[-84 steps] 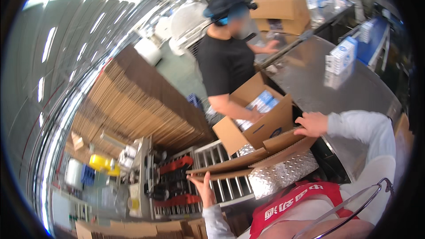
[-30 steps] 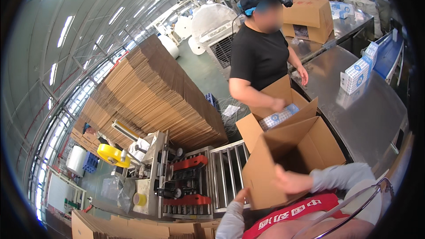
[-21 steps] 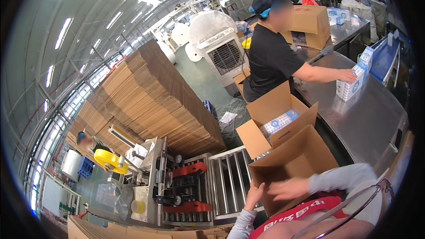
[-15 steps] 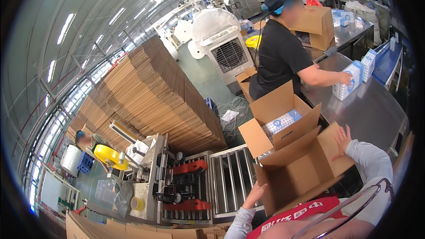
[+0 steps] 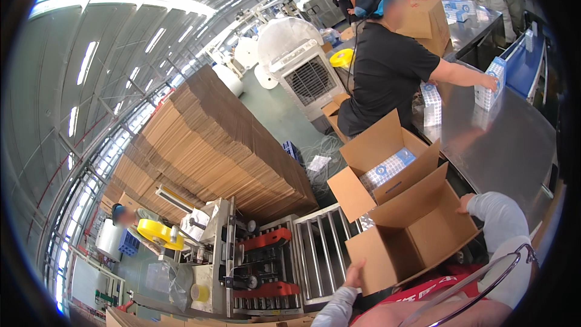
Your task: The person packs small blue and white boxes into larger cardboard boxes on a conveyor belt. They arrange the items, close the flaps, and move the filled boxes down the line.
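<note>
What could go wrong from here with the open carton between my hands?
Your left hand and right hand are at opposite sides of the open carton. It's close up against the neighbouring carton of packs, so a push might jostle that one. Its underside is hidden; if unsealed, the bottom could give way. On the metal table, the upright pack near the co-worker's outstretched arm might get knocked over.
</note>
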The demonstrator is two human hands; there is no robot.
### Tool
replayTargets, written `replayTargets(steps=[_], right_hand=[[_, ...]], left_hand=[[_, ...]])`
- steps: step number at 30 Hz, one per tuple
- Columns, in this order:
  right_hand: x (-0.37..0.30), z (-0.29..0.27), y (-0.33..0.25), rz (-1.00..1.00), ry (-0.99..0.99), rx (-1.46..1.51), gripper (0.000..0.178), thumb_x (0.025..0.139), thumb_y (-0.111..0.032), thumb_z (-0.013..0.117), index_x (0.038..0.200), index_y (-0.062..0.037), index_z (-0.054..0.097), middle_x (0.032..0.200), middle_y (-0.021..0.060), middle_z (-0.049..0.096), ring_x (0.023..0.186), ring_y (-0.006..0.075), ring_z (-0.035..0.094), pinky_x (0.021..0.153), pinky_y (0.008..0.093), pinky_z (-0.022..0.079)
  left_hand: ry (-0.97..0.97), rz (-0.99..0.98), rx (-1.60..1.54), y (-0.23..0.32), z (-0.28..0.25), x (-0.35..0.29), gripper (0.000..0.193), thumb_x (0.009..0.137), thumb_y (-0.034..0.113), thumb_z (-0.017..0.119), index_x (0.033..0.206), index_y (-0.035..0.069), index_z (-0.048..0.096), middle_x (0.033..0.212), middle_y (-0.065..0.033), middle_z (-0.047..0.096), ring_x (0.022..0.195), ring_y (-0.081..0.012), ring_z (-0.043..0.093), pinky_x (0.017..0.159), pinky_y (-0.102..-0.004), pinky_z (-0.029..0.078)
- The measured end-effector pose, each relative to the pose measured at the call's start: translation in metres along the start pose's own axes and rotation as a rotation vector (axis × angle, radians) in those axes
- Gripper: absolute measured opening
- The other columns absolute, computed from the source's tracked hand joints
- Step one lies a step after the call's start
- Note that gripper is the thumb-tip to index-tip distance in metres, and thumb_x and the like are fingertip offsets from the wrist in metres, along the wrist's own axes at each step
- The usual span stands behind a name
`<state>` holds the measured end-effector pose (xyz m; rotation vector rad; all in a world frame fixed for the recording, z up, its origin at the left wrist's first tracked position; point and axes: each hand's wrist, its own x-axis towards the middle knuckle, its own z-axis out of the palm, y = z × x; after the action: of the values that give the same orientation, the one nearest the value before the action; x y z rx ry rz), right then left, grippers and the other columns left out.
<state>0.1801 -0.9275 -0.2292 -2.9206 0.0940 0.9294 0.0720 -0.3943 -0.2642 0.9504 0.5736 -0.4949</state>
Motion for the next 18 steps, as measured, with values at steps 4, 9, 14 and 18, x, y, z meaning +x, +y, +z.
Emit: replayTargets(steps=[4, 9, 14, 18], right_hand=[[0.021, -0.027, 0.009, -0.02, 0.003, -0.097, 0.056, 0.083, -0.056, 0.059, 0.112, -0.0101, 0.073, 0.118, 0.0169, 0.068, 0.112, 0.0341, 0.063, 0.096, 0.0446, 0.049], [0.049, 0.024, 0.092, -0.064, -0.019, 0.076, 0.045, 0.085, -0.05, 0.055, 0.105, -0.0156, 0.074, 0.108, 0.0142, 0.071, 0.098, 0.0338, 0.066, 0.086, 0.0486, 0.051], [0.045, -0.008, 0.044, -0.359, -0.196, 0.096, 0.088, 0.078, -0.085, 0.045, 0.108, -0.007, 0.072, 0.109, 0.0175, 0.07, 0.101, 0.0368, 0.065, 0.088, 0.0502, 0.05], [-0.005, -0.028, 0.066, -0.364, -0.174, 0.229, 0.098, 0.073, -0.089, 0.044, 0.108, -0.0016, 0.071, 0.106, 0.0217, 0.07, 0.102, 0.0394, 0.065, 0.089, 0.0484, 0.049]], left_hand=[[0.185, 0.154, 0.086, -0.004, 0.035, -0.01, 0.053, 0.083, 0.024, 0.079, 0.124, 0.002, 0.056, 0.114, -0.0105, 0.066, 0.102, -0.0261, 0.065, 0.087, -0.0422, 0.054], [0.461, 0.983, 1.104, 0.073, 0.2, -0.059, 0.089, 0.08, 0.029, 0.08, 0.147, -0.004, 0.031, 0.139, -0.0238, 0.047, 0.126, -0.035, 0.047, 0.107, -0.0456, 0.036], [-0.483, 1.3, 0.517, 0.129, 0.414, -0.205, 0.069, 0.096, 0.034, 0.055, 0.149, -0.003, 0.031, 0.147, -0.0243, 0.043, 0.136, -0.0335, 0.044, 0.113, -0.0457, 0.029], [-1.096, 1.116, 0.636, 0.104, 0.551, -0.284, 0.058, 0.107, 0.047, 0.018, 0.158, 0.025, 0.003, 0.16, -0.0288, 0.007, 0.148, -0.0443, 0.016, 0.12, -0.0529, 0.016]])
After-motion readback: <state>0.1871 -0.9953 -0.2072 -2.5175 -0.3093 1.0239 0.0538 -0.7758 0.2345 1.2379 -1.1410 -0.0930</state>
